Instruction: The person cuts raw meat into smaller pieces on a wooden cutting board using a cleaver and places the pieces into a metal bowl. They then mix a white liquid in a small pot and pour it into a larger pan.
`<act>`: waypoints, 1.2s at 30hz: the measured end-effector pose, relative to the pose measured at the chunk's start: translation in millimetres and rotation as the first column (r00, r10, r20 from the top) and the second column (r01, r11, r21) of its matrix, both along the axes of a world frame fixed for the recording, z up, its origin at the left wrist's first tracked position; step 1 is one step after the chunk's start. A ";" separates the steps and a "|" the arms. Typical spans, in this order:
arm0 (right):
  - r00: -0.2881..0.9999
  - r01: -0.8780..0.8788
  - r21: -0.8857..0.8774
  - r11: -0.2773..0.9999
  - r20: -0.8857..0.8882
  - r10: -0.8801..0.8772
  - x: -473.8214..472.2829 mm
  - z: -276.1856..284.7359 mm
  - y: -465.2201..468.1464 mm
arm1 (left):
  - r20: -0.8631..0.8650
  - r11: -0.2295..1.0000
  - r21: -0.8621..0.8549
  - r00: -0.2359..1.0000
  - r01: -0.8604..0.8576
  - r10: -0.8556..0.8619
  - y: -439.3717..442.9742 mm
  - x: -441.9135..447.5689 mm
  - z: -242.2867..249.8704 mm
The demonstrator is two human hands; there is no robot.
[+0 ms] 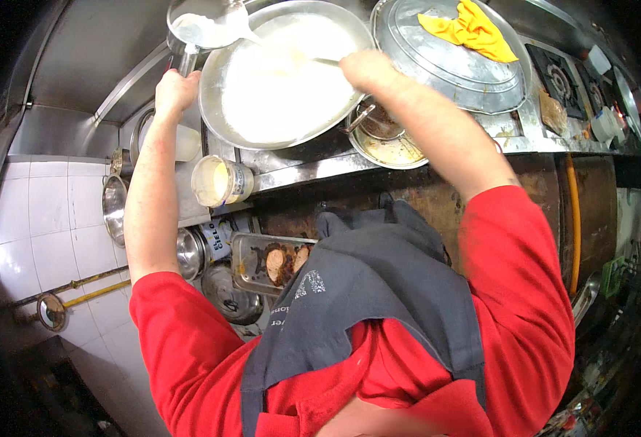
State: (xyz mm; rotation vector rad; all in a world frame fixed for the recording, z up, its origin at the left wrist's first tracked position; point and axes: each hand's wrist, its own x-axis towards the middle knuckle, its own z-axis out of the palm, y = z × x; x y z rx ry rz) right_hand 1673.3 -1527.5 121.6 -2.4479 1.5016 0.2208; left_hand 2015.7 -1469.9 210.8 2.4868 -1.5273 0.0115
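Observation:
My left hand (175, 93) grips the handle of a metal saucepan (176, 42), which is tilted over the rim of a large round metal pan (209, 112). White liquid (203, 30) runs from the saucepan's lip into the pan. A broad pool of white, creamy liquid (276, 98) fills the pan, overexposed and bright. In my right hand (368, 71) is a utensil's thin metal handle (326, 61); its far end is lost in the liquid, so its kind cannot be told.
Right of the pan, a yellow cloth (470, 33) lies on a large metal lid (418, 60). Below stands a pot (391, 155) with a strainer (383, 128). A plastic tub (222, 180) sits near the counter edge. Lower down, a metal tray (249, 267) holds cooked meat (276, 263). Gas burners (560, 82) are farther right.

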 end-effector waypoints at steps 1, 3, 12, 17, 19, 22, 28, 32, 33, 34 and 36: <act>0.999 0.021 0.021 1.000 0.024 -0.021 9.0 -13.9 7.0 | -0.091 1.000 -0.005 0.996 -0.026 0.025 -2.6 0.3 2.8; 0.998 -0.055 0.064 0.996 0.032 0.053 11.3 -34.6 24.6 | -0.277 0.997 -0.024 0.959 -0.070 0.061 -5.7 3.0 8.0; 0.930 -0.159 0.009 0.987 -0.334 0.153 -53.8 34.2 -24.6 | -0.699 0.988 -0.058 0.712 -0.144 0.063 29.0 30.9 17.1; 0.992 -0.089 0.027 0.996 -0.086 0.091 6.8 -15.6 4.3 | -0.682 0.995 -0.033 0.730 -0.099 0.050 30.4 28.3 8.3; 0.986 -0.135 0.107 0.985 -0.081 0.144 13.7 -29.9 27.2 | -0.680 0.994 -0.022 0.730 -0.106 0.063 30.9 26.8 3.9; 0.970 -0.203 0.134 0.970 -0.105 0.217 -10.0 -16.7 37.0 | -0.665 0.993 -0.010 0.743 -0.116 0.080 35.6 28.4 2.8; 0.929 -0.211 -0.012 0.978 -0.314 0.196 -52.7 34.8 -15.2 | -0.689 0.998 0.062 0.722 -0.034 0.067 56.5 32.5 10.4; 0.981 -0.104 -0.059 0.993 -0.169 0.092 -2.4 -2.4 -21.2 | -0.665 0.993 -0.056 0.746 -0.100 0.037 62.5 21.5 0.8; 0.986 -0.087 -0.075 0.993 -0.149 0.075 13.3 -18.9 -8.7 | -0.653 0.994 -0.058 0.756 -0.096 0.035 62.8 19.9 -0.7; 0.996 -0.076 -0.014 0.997 -0.053 0.075 22.4 -32.3 6.2 | -0.650 0.995 -0.042 0.758 -0.089 0.040 63.6 19.3 -1.8; 0.997 -0.083 0.069 0.994 0.011 0.083 31.7 -47.5 35.9 | -0.639 0.997 -0.015 0.767 -0.079 0.051 65.9 20.2 -3.1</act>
